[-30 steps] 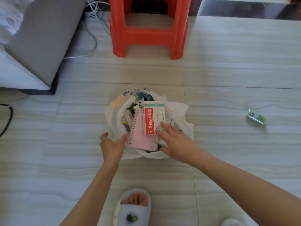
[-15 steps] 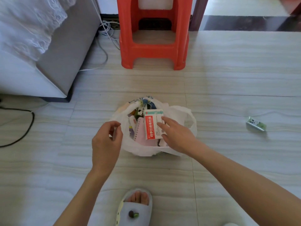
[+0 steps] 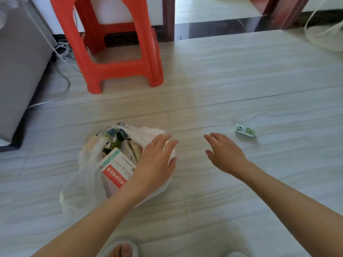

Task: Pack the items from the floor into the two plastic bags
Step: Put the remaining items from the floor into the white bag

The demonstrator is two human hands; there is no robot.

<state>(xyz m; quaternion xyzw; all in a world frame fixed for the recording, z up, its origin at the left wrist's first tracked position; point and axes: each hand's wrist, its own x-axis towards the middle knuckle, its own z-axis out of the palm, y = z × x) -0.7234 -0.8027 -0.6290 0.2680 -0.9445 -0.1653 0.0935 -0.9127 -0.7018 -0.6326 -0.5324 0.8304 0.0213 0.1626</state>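
Observation:
A white plastic bag (image 3: 81,180) sits on the tiled floor, stuffed with items. A red and white medicine box (image 3: 117,167) and a spiral notebook (image 3: 109,188) stick out of its mouth. My left hand (image 3: 156,160) lies over the bag's right side with fingers spread, holding nothing. My right hand (image 3: 224,153) hovers above the floor to the right of the bag, fingers straight and empty. A small green and white packet (image 3: 245,130) lies on the floor beyond my right hand, a short way from its fingertips.
A red plastic stool (image 3: 118,52) stands behind the bag. A grey cabinet (image 3: 20,67) with white cables (image 3: 63,51) beside it is at the left. A doorway threshold (image 3: 213,28) runs along the back. My slippered foot (image 3: 120,250) shows at the bottom.
My right hand left the medicine box and moved right over the floor toward the packet. My left hand shifted onto the bag's right side. The view swung up and left.

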